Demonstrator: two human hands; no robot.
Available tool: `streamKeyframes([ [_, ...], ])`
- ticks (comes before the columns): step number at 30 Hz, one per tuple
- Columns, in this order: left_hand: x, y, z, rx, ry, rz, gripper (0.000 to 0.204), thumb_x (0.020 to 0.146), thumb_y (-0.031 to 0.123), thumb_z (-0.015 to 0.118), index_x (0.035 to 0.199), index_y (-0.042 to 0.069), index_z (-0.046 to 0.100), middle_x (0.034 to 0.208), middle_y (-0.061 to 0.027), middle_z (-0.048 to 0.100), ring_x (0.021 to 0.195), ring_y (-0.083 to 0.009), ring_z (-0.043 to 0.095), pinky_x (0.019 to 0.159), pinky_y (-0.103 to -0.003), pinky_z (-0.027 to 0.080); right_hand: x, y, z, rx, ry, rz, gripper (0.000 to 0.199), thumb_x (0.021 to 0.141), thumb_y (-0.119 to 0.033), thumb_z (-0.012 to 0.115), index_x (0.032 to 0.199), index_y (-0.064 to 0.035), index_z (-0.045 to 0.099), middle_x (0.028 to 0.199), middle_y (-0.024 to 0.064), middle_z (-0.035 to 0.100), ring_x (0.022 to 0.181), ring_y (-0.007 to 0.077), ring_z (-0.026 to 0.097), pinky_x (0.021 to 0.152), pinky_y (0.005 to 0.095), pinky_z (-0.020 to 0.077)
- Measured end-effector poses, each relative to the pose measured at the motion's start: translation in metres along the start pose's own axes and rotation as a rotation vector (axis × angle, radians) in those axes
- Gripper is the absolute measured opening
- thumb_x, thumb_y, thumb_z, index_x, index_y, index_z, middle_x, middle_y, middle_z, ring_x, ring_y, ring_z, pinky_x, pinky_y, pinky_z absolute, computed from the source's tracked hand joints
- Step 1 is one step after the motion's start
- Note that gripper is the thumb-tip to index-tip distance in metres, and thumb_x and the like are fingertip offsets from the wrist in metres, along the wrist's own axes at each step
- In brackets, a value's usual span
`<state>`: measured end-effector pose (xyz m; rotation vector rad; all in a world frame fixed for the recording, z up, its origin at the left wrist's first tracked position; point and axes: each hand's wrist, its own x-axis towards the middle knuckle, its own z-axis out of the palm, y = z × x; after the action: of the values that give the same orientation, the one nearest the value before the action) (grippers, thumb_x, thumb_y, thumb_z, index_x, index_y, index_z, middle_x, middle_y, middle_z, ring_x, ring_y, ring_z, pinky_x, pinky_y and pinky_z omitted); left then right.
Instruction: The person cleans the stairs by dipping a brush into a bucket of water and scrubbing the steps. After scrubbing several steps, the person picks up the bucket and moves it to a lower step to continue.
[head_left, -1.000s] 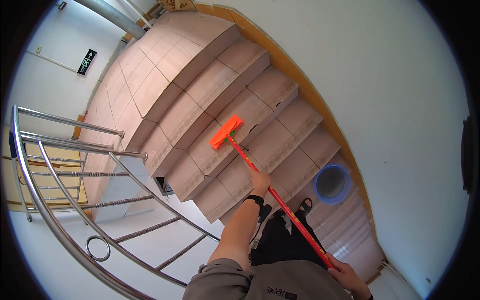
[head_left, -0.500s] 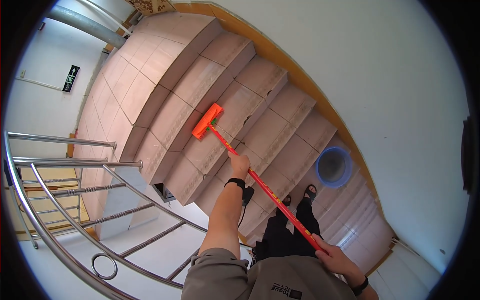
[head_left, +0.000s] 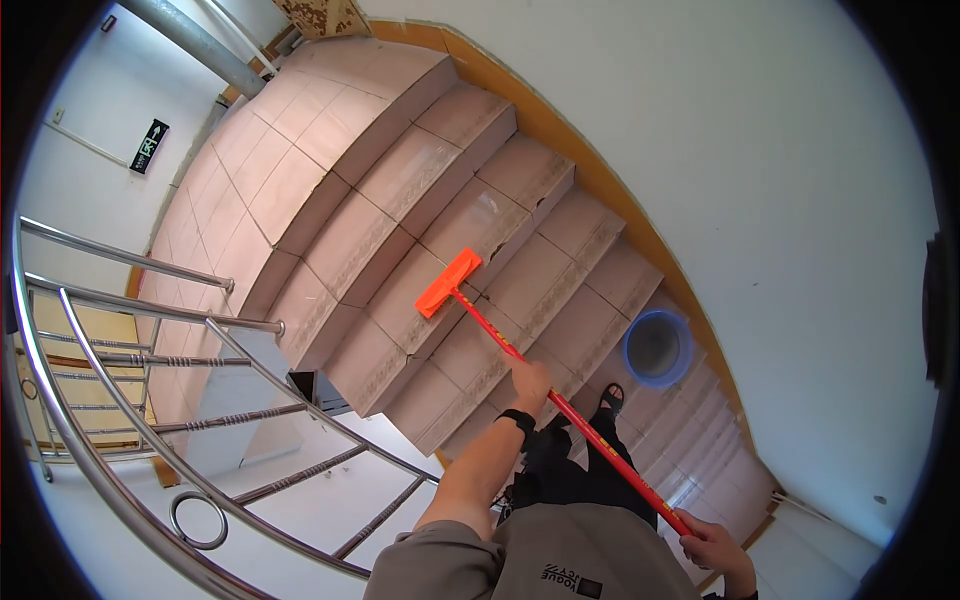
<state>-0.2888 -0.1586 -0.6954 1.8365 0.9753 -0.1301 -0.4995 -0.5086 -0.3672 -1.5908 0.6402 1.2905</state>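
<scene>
Both my hands are closed on the red pole of a floor scrub brush (head_left: 449, 283) with an orange head. My left hand (head_left: 530, 383) wraps round the middle of the pole, a dark band on its wrist. Farther down, at the pole's lower right end, my right hand (head_left: 708, 543) grips it near my side. The orange head lies over the front part of a tiled stair tread, across its edge; its bristles are hidden beneath it. Dirty marks run along the tread edges of the pinkish tiled stairs (head_left: 480, 215).
A blue bucket (head_left: 657, 348) stands on a lower step to the right, beside the white wall (head_left: 780, 200). Metal railings (head_left: 110, 425) curve along the left. A landing (head_left: 240, 180) lies at the top of the stairs. My sandalled foot (head_left: 612, 397) is near the bucket.
The brush head has come back toward me and slightly right, from the inner part of the tread to its front edge. Both hands have shifted down and right with the pole.
</scene>
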Motion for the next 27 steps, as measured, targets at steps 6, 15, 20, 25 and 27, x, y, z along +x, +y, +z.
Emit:
streamKeyframes([
  [6,-0.051,0.032,-0.012,-0.065,-0.054,-0.12,0.065,0.088,0.009,0.055,0.145,0.004,0.024,0.11,-0.0317,0.062,0.104,-0.0461,0.065,0.09,-0.05,0.051,-0.025,0.004,-0.002,0.18,0.055,0.13,0.062,0.096,-0.008,0.062,0.154,-0.0163,0.045,0.079,-0.0032,0.052,0.063,0.0063,0.048,0.054,0.0219,0.0388],
  [15,0.008,-0.001,-0.017,-0.088,0.035,-0.059,0.066,0.089,0.008,0.055,0.146,-0.003,0.022,0.109,-0.0336,0.063,0.102,-0.0469,0.065,0.086,-0.049,0.052,-0.005,-0.024,0.009,0.055,0.02,0.085,0.062,0.097,-0.008,0.059,0.156,-0.0169,0.042,0.075,-0.0032,0.051,0.058,0.0059,0.047,0.051,0.0213,0.0393],
  [20,0.053,-0.007,-0.04,-0.072,0.024,-0.009,0.066,0.089,0.008,0.055,0.145,-0.004,0.022,0.113,-0.0333,0.062,0.106,-0.0479,0.063,0.091,-0.049,0.05,0.016,-0.055,0.038,-0.031,-0.031,0.034,0.065,0.097,-0.009,0.057,0.158,-0.0168,0.037,0.073,-0.0034,0.05,0.057,0.0059,0.046,0.05,0.0214,0.0396],
  [25,0.054,0.034,-0.045,0.008,-0.05,-0.008,0.06,0.087,0.006,0.057,0.138,-0.006,0.028,0.118,-0.0345,0.058,0.113,-0.0459,0.061,0.096,-0.049,0.047,0.029,-0.056,0.049,-0.052,-0.019,-0.01,0.064,0.1,-0.019,0.058,0.16,-0.0196,0.033,0.074,-0.0035,0.051,0.06,0.0067,0.047,0.056,0.022,0.0422],
  [27,0.08,0.024,-0.052,-0.062,-0.046,-0.016,0.06,0.087,0.006,0.058,0.137,-0.006,0.029,0.12,-0.0341,0.057,0.114,-0.0453,0.06,0.097,-0.048,0.047,0.036,-0.069,0.06,-0.075,-0.033,-0.048,0.064,0.101,-0.02,0.058,0.16,-0.0202,0.033,0.074,-0.0026,0.052,0.062,0.0072,0.049,0.059,0.0226,0.0436],
])
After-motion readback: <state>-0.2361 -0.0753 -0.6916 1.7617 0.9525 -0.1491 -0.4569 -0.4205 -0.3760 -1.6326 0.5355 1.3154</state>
